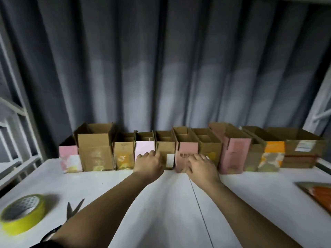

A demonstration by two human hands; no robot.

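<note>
A row of several open cardboard boxes stands along the far edge of the white table (161, 203), in front of a grey curtain. My left hand (148, 162) reaches to the front of a light pink box (144, 148) and the brown box with a white label (165, 149) beside it, fingers loosely curled against them. My right hand (201, 166) lies with spread fingers on the front of a darker pink box (186, 153). Whether either hand grips a box is blurred.
A roll of yellow-green tape (21, 213) lies at the near left, with scissors (72, 209) beside it. An orange packet (318, 194) sits at the right edge. White metal frames stand on both sides of the table.
</note>
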